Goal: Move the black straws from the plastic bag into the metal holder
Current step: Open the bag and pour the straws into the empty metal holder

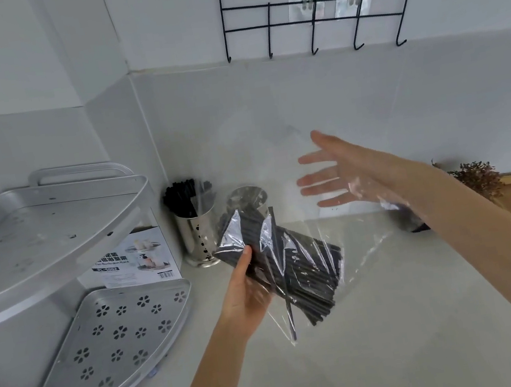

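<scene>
Beside the empty metal holder [247, 200], my left hand [245, 290] grips the bagged black straws [295, 264], right hand [333, 177] spread free; next, I judge, pulling straws out.

The only print I can see is on the white cardboard box [130, 260] tucked under my corner shelf rack [51, 225], at the counter's back left. Its characters and a dark label strip are too blurred to read.

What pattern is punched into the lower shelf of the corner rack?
Small flower-shaped cutouts, scattered across the silver lower shelf; the head view shows them clearly.
</scene>
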Demonstrator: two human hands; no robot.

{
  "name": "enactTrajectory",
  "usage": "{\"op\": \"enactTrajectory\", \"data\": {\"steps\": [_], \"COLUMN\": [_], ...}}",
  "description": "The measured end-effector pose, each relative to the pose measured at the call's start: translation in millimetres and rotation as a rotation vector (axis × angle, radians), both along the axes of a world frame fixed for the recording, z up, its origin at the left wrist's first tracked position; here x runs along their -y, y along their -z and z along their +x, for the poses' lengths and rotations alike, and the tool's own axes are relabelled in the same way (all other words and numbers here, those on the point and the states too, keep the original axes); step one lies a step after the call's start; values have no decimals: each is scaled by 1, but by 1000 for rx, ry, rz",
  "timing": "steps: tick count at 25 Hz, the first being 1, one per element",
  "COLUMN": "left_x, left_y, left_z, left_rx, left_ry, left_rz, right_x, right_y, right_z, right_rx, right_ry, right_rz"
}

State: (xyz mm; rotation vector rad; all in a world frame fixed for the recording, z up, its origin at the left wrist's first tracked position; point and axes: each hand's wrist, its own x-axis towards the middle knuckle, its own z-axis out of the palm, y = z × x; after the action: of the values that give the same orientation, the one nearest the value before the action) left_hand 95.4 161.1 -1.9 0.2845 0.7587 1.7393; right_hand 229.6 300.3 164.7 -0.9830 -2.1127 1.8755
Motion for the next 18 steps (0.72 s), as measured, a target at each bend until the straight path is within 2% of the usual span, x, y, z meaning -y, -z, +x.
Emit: {"op": "enactTrajectory", "data": {"steps": [2,5,13,16,18], "left_x": [-2,-7,-9,-12,-12], "left_y": [2,1,-3,-2,0], "left_z": [-1,3,13,16,13], "left_rx": [-42,-99,-274,-267,-183], "left_ry": [4,45,239,209,167], "left_rz": [-45,-61,14,29,28], "right_x": [4,9,22,24,22], "right_y": [4,21,55,59,53], "right_z": [2,-5,-22,-23,-21], "right_rx": [217,358,296,307,281], "right_ry": [-83,-81,133,117,96], "right_rz": [198,398,677,714,642]}}
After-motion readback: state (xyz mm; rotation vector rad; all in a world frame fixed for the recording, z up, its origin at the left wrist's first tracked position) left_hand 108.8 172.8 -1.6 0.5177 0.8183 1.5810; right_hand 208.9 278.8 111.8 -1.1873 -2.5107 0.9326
